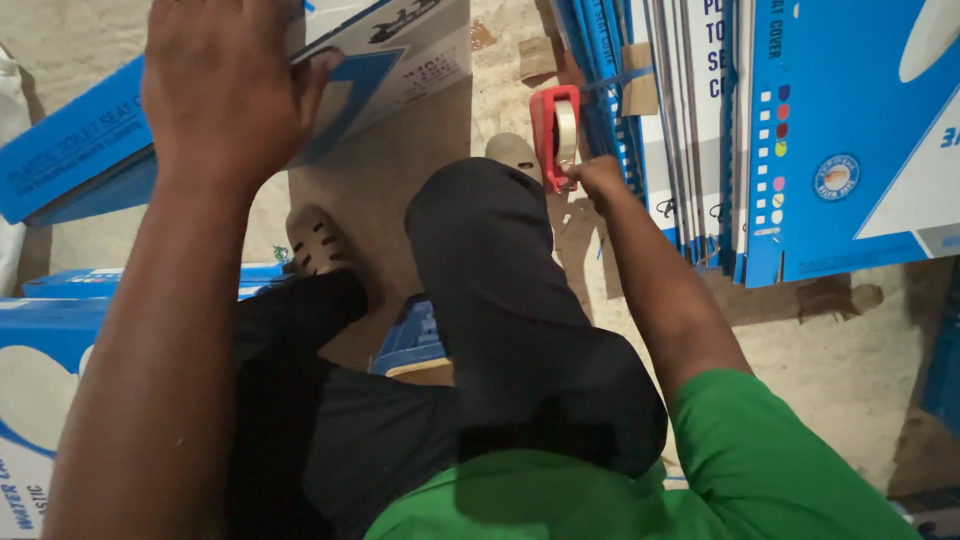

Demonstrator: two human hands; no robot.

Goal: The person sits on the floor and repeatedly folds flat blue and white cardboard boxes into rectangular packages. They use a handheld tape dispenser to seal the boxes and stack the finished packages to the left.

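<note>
My left hand (228,85) is raised high and presses flat on a blue and white cardboard box (390,60) that tilts above the floor. Its fingers curl over the box's top edge. My right hand (598,178) reaches down to the floor and grips the handle of a red tape dispenser (553,132) with a roll of clear tape. The dispenser stands beside a stack of flattened blue cartons (690,120). My knees in dark trousers and tan perforated clogs (318,240) sit between the two hands.
Flattened blue and white cartons (850,140) lean in a row at the right. More blue boxes (50,330) lie at the left. A brown cardboard sheet (400,180) covers the concrete floor under my feet. Cardboard scraps (540,58) lie nearby.
</note>
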